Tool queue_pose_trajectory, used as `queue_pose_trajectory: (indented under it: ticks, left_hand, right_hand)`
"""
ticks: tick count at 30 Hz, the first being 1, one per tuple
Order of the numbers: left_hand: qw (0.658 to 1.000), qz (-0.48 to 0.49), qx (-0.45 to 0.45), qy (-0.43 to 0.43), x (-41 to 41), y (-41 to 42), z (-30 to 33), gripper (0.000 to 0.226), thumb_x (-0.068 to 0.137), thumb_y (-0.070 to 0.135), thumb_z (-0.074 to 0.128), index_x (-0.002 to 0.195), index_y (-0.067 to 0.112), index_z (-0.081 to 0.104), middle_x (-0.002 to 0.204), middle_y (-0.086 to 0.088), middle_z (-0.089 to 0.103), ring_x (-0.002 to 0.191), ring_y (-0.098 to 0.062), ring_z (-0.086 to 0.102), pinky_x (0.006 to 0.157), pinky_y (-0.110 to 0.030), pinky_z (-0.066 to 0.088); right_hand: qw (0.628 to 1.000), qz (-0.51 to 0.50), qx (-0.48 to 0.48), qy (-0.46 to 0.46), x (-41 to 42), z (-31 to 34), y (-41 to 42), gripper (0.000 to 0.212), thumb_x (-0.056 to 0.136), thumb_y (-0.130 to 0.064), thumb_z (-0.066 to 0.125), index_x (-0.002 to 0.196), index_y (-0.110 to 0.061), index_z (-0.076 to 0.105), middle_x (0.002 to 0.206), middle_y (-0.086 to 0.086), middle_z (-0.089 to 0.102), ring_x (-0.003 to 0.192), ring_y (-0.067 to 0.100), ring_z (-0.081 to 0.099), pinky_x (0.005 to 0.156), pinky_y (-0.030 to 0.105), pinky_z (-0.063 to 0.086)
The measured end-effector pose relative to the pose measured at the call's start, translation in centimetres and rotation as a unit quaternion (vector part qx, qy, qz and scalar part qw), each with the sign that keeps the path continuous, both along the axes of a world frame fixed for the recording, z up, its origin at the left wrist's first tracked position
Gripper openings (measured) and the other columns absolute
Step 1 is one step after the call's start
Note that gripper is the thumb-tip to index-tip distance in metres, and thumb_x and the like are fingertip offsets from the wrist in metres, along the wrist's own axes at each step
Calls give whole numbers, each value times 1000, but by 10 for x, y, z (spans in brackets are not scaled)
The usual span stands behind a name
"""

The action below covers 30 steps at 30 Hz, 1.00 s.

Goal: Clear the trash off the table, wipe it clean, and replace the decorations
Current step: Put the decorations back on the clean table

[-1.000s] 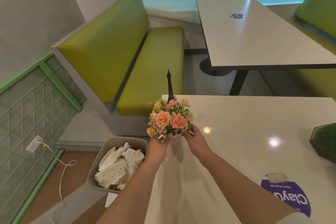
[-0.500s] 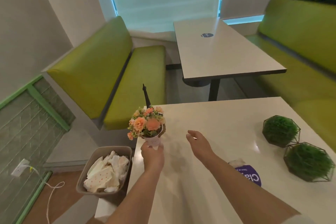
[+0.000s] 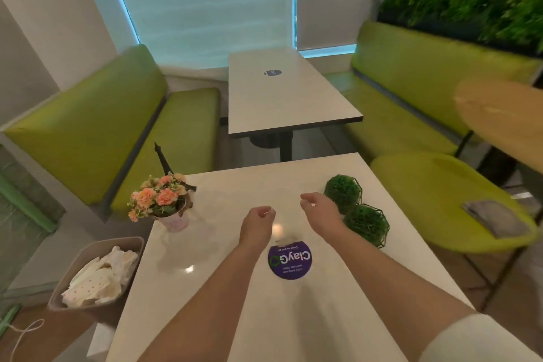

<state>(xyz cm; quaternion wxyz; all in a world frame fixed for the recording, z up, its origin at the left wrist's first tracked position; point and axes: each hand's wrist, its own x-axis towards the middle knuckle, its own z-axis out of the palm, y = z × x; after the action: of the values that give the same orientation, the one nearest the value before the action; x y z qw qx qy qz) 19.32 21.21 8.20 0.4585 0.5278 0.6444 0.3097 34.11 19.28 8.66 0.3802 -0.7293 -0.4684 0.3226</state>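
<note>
Meanwhile, both hands hover empty and loosely curled over the table (image 3: 223,297): left hand (image 3: 256,222) mid-table, right hand (image 3: 318,210) nearer the two green balls (image 3: 343,192), just to its right at the right edge. Flowerpot (image 3: 173,219) stands at the left edge.

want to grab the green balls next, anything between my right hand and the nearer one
Nothing visible stands between them. The right hand hovers over the table just left of the two wire-caged green balls, with only bare tabletop in the gap.
</note>
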Motion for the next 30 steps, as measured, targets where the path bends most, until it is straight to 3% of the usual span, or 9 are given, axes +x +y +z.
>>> queue_pose_trajectory:
  ticks: [3, 6, 11, 20, 23, 27, 30]
  left_hand:
    - [1000, -30, -6, -4, 59, -30, 1, 35, 99, 31, 52, 129, 16, 55, 129, -4, 59, 101, -17, 55, 86, -29, 45]
    - [998, -56, -12, -4, 108, -57, -1, 36, 99, 31, 51, 132, 15, 55, 131, -3, 59, 111, -19, 56, 88, -27, 43]
    - [998, -55, -26, -11, 162, -88, -9, 37, 99, 29, 52, 133, 15, 54, 133, -4, 57, 120, -20, 53, 90, -25, 38]
    - [998, -34, -56, 7, 197, -106, -31, 36, 99, 27, 52, 132, 13, 54, 131, -4, 58, 117, -19, 54, 89, -25, 39]
    - [997, -36, -65, 22, 201, -100, -41, 38, 98, 29, 53, 133, 13, 54, 130, -5, 58, 115, -19, 55, 89, -26, 40]
    - [996, -38, -71, 37, 209, -86, -51, 50, 96, 34, 56, 141, 14, 47, 137, -8, 50, 121, -23, 53, 100, -33, 43]
    - [994, -41, -87, 48, 219, -76, -55, 57, 95, 34, 58, 145, 14, 41, 145, -11, 41, 128, -27, 48, 106, -37, 41]
  right_hand:
    - [1000, -13, -3, -15, 55, 2, -33, 33, 99, -26, 49, 130, -19, 59, 132, 3, 58, 124, 21, 49, 102, 37, 43]
    - [999, -15, -12, -35, 103, -3, -60, 34, 98, -26, 49, 129, -18, 61, 129, 4, 61, 121, 22, 51, 98, 32, 43]
    - [999, -22, -29, -31, 159, -16, -90, 32, 97, -23, 51, 127, -17, 62, 127, 2, 62, 126, 25, 48, 102, 39, 46]
    - [998, -15, -55, 1, 206, -47, -104, 34, 96, -21, 54, 129, -15, 59, 128, 4, 60, 124, 25, 47, 102, 39, 43]
    - [998, -17, -66, 12, 214, -59, -98, 37, 96, -19, 56, 131, -10, 58, 131, 7, 59, 122, 24, 52, 96, 32, 44]
    - [996, -22, -80, 19, 221, -73, -88, 41, 96, -21, 58, 135, -8, 56, 134, 9, 56, 118, 23, 56, 82, 25, 41]
    - [996, -18, -86, 24, 226, -81, -77, 42, 96, -23, 58, 135, -9, 55, 135, 10, 54, 119, 24, 55, 86, 26, 42]
